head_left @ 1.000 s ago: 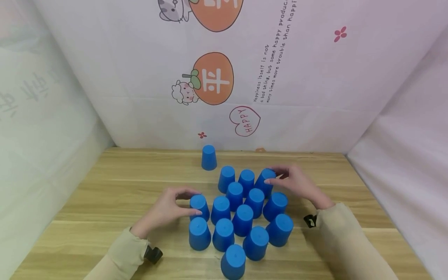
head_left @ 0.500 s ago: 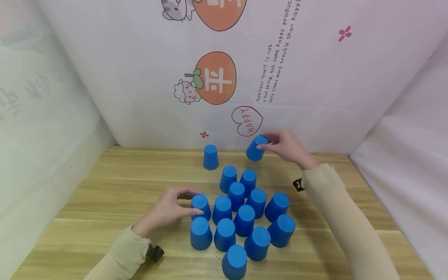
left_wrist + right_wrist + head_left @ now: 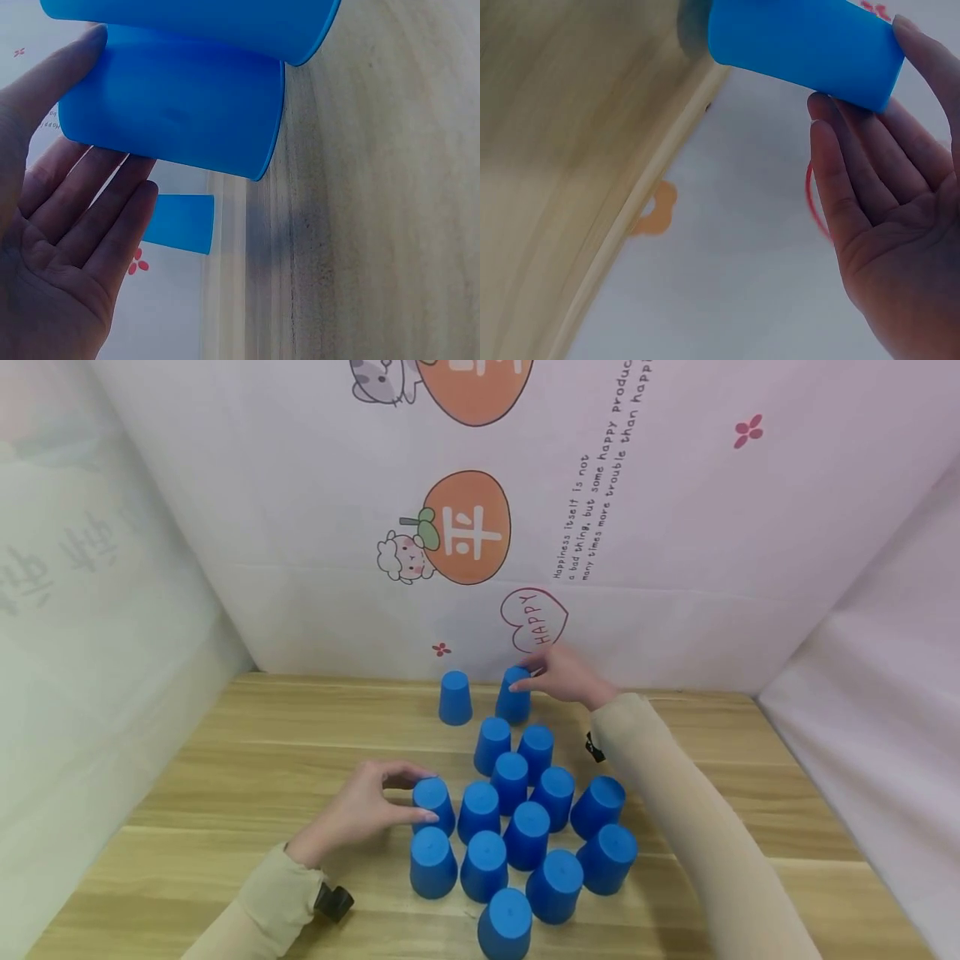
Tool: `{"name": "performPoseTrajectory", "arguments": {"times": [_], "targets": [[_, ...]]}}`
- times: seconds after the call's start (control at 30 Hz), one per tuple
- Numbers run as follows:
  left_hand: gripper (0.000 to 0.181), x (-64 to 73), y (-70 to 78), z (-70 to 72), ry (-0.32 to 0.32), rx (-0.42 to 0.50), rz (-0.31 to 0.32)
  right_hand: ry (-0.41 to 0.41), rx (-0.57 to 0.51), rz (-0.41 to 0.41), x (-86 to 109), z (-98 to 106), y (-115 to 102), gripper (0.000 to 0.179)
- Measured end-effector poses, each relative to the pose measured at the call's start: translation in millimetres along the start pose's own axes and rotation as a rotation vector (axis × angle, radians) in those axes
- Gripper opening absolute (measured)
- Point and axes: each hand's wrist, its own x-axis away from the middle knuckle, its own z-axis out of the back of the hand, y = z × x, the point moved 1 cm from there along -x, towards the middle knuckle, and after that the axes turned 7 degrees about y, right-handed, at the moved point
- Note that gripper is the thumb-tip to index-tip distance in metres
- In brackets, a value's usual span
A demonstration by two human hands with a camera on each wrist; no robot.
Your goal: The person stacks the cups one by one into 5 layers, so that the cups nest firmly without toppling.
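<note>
Right hand (image 3: 566, 677) is pinching the rear cup (image 3: 513, 703) between thumb and fingers; base contact unclear. Best to be keeping it upright, releasing evenly. Lone cup (image 3: 455, 699) is standing just left of those fingertips, backdrop (image 3: 645, 635) close beyond. Left hand (image 3: 360, 806) is pinching the flank cup (image 3: 437, 806), other cups (image 3: 527, 835) crowding its right.

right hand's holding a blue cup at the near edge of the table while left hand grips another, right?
Not the near edge: the head view shows the right hand holding that blue cup by the far edge of the wooden table.
</note>
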Motion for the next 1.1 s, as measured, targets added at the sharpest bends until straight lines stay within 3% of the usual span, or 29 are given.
{"name": "performPoseTrajectory", "arguments": {"times": [0.37, 0.6, 0.87, 1.1], "targets": [[0.047, -0.7, -0.3, 0.2, -0.004, -0.003, 0.005, -0.126, 0.045, -0.015, -8.6, -19, -22, 0.045], [0.047, -0.6, 0.4, 0.1, -0.006, -0.004, -0.001, -0.106, 0.074, -0.019, -11.9, -26, -30, 0.044], [0.048, -0.6, 2.8, -0.5, -0.008, -0.019, 0.022, -0.105, 0.027, -0.055, -12.6, -31, -28, 0.051], [0.047, -1.6, 1.0, -0.1, -0.006, -0.023, 0.021, -0.061, -0.084, -0.03, -5.9, -15, -27, 0.057]]}}
